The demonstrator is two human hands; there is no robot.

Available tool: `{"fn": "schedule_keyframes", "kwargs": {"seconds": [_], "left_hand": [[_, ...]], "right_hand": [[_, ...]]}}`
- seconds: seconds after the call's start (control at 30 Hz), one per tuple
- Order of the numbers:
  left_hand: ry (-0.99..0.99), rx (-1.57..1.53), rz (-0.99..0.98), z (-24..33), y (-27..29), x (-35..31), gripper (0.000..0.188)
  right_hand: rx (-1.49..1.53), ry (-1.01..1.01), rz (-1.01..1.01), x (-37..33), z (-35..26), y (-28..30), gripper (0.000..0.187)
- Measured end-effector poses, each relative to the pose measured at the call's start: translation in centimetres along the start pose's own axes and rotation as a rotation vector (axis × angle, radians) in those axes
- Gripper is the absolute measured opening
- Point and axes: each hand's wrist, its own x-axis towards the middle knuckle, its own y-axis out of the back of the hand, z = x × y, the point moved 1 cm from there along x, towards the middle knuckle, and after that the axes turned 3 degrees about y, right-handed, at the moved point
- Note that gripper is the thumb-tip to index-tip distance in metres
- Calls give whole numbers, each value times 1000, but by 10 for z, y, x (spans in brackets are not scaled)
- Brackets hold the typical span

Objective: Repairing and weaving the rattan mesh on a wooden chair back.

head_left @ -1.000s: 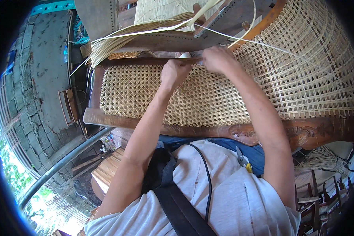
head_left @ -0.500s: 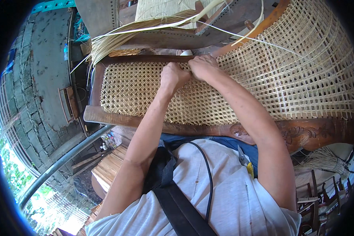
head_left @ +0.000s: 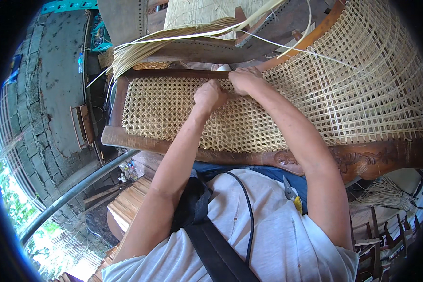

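Observation:
A woven cane panel (head_left: 164, 110) is stretched inside a dark wooden frame (head_left: 174, 73) that lies across my lap. My left hand (head_left: 210, 95) is closed low over the weave, just in from the far rail. To its right, my right hand (head_left: 246, 81) is closed at the far rail, its fingers curled down against the wood and cane. A small gap separates the hands. Whatever thin strand the fingers may hold is hidden by the knuckles. Rightward the panel continues as a wider, more open weave (head_left: 333, 89).
A bundle of loose cane strands (head_left: 141, 51) rests beyond the far rail, and one long pale strand (head_left: 310, 50) crosses over the right weave. Behind stands another wooden frame with drilled holes (head_left: 192, 51). Yellow-handled pliers (head_left: 291, 193) lie at my waist. A metal pipe (head_left: 80, 192) runs at left.
My left hand has shifted slightly toward me and turned, opening a little gap from the right hand. My right hand stays at the far rail. The view has shifted slightly.

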Motion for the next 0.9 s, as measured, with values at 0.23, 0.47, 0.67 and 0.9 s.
{"fn": "schedule_keyframes", "kwargs": {"seconds": [0.23,0.47,0.67,0.9], "left_hand": [[-137,-70,114,21,0,-6,30],[-61,-968,-127,23,-14,16,28],[-35,-756,25,12,-26,10,24],[-85,-503,146,21,-11,-1,24]], "right_hand": [[-21,-103,9,-2,16,10,23],[33,-106,172,-8,39,27,26],[62,-131,88,-3,36,1,28],[4,-103,28,2,22,-9,29]]}}
